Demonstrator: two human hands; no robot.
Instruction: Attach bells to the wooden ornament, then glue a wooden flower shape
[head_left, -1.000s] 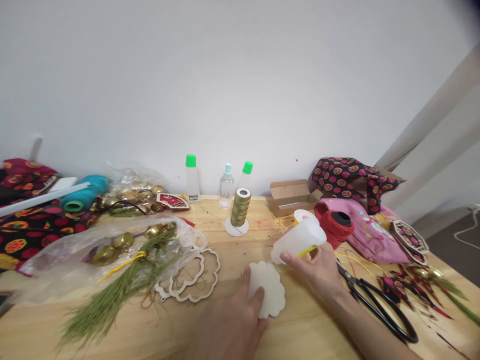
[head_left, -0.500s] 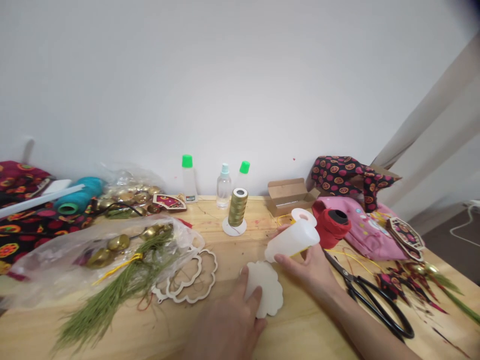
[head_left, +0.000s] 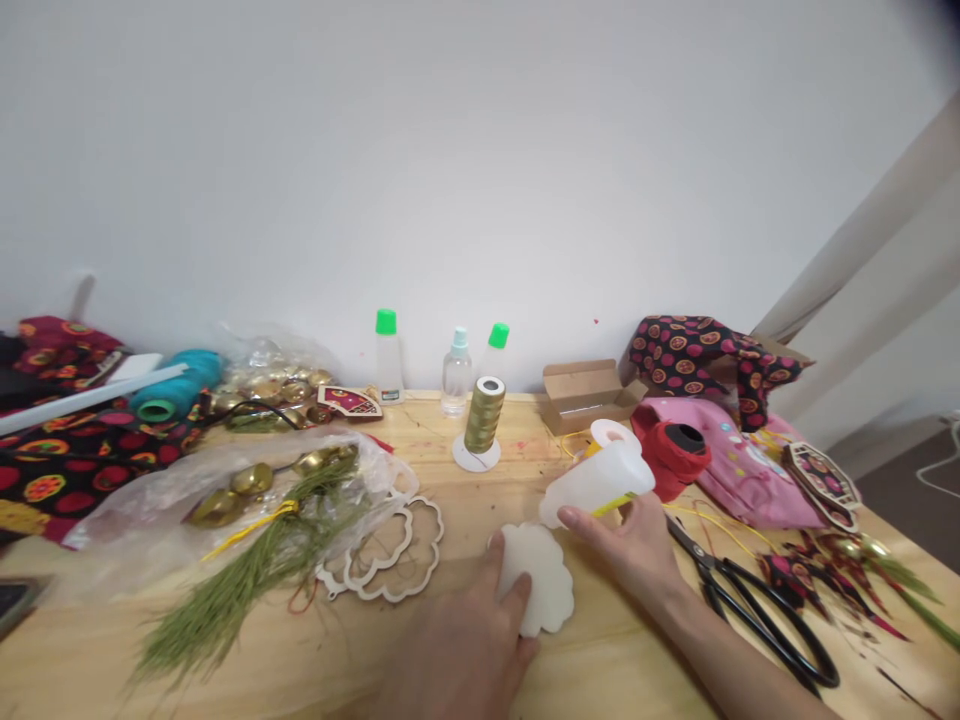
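My right hand (head_left: 634, 545) is closed round a white plastic glue bottle (head_left: 598, 483) with a yellow band, tilted so its narrow end points down at a white scalloped flower-shaped cutout (head_left: 541, 577). That cutout lies flat on the wooden table (head_left: 420, 660). My left hand (head_left: 465, 640) presses on the cutout's left edge with its fingers stretched flat. Just left of it lies a matching scalloped frame piece (head_left: 390, 545).
A gold thread spool (head_left: 484, 415) stands behind, with three small bottles (head_left: 454, 360) and a cardboard box (head_left: 581, 392) at the wall. Black scissors (head_left: 750, 610) and a red spool (head_left: 679, 448) sit to the right. A plastic bag with gold bells and green tassels (head_left: 247, 520) lies left.
The bottle's tip has dipped and shifted slightly over the cutout's upper edge; both hands stay in nearly the same place. The view has swayed a little.
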